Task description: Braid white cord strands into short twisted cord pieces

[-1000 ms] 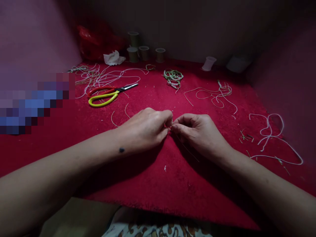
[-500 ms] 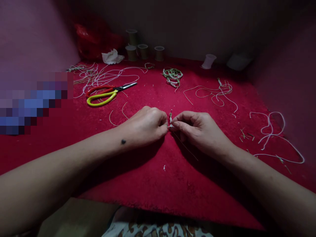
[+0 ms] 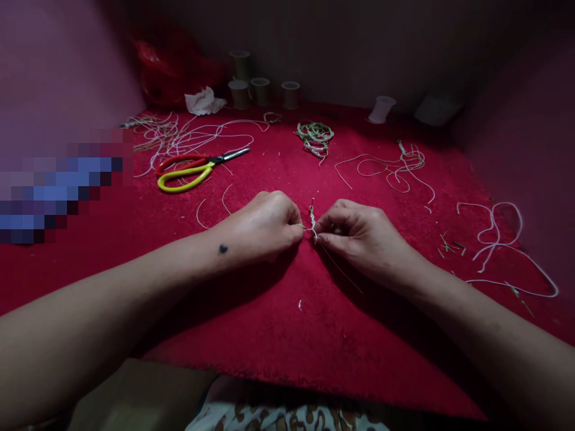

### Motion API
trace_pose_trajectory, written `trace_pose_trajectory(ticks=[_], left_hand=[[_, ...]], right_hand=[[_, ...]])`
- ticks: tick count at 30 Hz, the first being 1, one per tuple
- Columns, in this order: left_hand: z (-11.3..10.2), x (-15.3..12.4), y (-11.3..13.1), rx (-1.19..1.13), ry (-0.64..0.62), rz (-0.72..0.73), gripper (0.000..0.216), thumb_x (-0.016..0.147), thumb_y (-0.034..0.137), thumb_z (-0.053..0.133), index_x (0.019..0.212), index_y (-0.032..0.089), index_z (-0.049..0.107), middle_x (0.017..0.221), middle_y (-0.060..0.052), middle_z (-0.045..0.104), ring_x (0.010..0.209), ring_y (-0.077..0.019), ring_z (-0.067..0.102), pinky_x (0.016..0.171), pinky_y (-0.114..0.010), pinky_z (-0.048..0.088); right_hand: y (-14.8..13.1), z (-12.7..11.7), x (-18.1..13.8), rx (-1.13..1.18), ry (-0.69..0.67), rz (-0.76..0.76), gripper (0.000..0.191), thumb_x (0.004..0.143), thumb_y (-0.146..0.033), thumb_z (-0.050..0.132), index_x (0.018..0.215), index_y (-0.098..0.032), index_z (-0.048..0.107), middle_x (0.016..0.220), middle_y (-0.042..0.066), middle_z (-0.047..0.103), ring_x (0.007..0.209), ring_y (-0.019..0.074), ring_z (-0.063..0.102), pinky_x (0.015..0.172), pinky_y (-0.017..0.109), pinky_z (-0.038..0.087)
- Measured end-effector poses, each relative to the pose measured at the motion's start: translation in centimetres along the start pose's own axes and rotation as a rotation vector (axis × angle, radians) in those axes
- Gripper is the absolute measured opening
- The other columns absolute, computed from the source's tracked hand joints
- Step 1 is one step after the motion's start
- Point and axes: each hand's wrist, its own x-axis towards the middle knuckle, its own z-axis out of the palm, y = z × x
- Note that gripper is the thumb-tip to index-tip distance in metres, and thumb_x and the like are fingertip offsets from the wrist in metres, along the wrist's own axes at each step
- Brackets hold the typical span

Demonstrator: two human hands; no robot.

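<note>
A short knotted cord braid point(image 3: 312, 215), white and green with a small loop at its top, stands out between my two hands over the red cloth. My left hand point(image 3: 274, 224) is closed, its thumb and forefinger pinching a thin cord at the braid's left side. On the right, my right hand point(image 3: 354, 230) pinches a white cord between thumb and forefinger, and this cord bows in a small arc just below the braid. A thin loose strand point(image 3: 341, 272) trails from under my right hand toward the front. The fingertips partly hide where the cords cross.
Scissors point(image 3: 188, 173) with red and yellow handles lie back left, near tangled cords point(image 3: 179, 140). Behind are a pile of braided cords point(image 3: 317, 137), several thread spools point(image 3: 290, 94), a crumpled tissue point(image 3: 204, 102) and a red bag point(image 3: 166, 72). Loose cords point(image 3: 496, 242) and clippings point(image 3: 449, 245) lie right.
My right hand's thumb and forefinger have shifted slightly, and the white cord now curves visibly below the braid. My left hand keeps its pinch almost in place.
</note>
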Motion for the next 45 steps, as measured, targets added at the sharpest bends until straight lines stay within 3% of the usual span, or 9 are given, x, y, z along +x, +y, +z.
trace_pose_trajectory(ticks=[7,17,25,32,42,45], left_hand=[[0.3,0.2,-0.3,-0.13,-0.075,-0.029,0.024,0.073,0.028,0.044,0.058,0.015,0.057,0.042,0.0,0.053,0.036,-0.0092,0.049,0.036,-0.018,0.031],[0.6,0.0,0.0,-0.208,-0.063,-0.017,0.021,0.073,0.024,0.046,0.057,0.015,0.056,0.037,0.001,0.052,0.034,-0.0077,0.046,0.034,-0.016,0.029],[0.8,-0.2,0.1,-0.133,-0.032,0.015,0.024,0.076,0.025,0.044,0.058,0.016,0.056,0.039,0.002,0.052,0.037,-0.0077,0.049,0.038,-0.016,0.032],[0.7,-0.4,0.4,-0.068,-0.043,0.087,0.02,0.072,0.016,0.04,0.06,0.015,0.056,0.043,0.002,0.053,0.041,-0.0079,0.049,0.043,-0.018,0.032],[0.2,-0.3,0.5,-0.097,-0.133,0.032,0.029,0.081,0.028,0.038,0.061,0.015,0.053,0.041,0.002,0.046,0.039,-0.0078,0.042,0.04,-0.019,0.028],[0.2,0.0,0.3,-0.083,-0.089,0.066,0.027,0.082,0.027,0.04,0.061,0.015,0.052,0.045,0.004,0.04,0.041,-0.006,0.036,0.043,-0.019,0.026]], right_hand=[[-0.3,0.3,0.2,-0.013,0.001,-0.022,0.009,0.075,-0.01,0.061,0.073,-0.013,0.069,0.064,0.001,0.052,0.061,0.0111,0.048,0.057,0.024,0.037],[-0.4,0.7,0.3,-0.066,0.027,0.038,0.01,0.076,-0.013,0.061,0.073,-0.011,0.07,0.066,0.003,0.057,0.061,0.0119,0.05,0.059,0.026,0.038],[-0.8,0.8,0.3,-0.032,0.017,0.133,0.01,0.075,-0.015,0.06,0.071,-0.013,0.069,0.068,0.003,0.06,0.064,0.0129,0.052,0.062,0.026,0.039],[-1.3,1.2,0.2,0.024,0.082,0.246,0.009,0.066,-0.013,0.055,0.06,-0.016,0.061,0.058,0.001,0.057,0.054,0.0113,0.048,0.051,0.024,0.035],[-0.8,1.2,0.1,0.002,0.089,0.174,0.009,0.068,-0.015,0.053,0.06,-0.016,0.057,0.06,0.0,0.054,0.056,0.0107,0.045,0.054,0.024,0.033],[-0.7,1.0,0.1,0.014,0.091,0.126,0.01,0.069,-0.013,0.052,0.061,-0.016,0.055,0.06,-0.001,0.053,0.056,0.0099,0.045,0.055,0.023,0.034]])
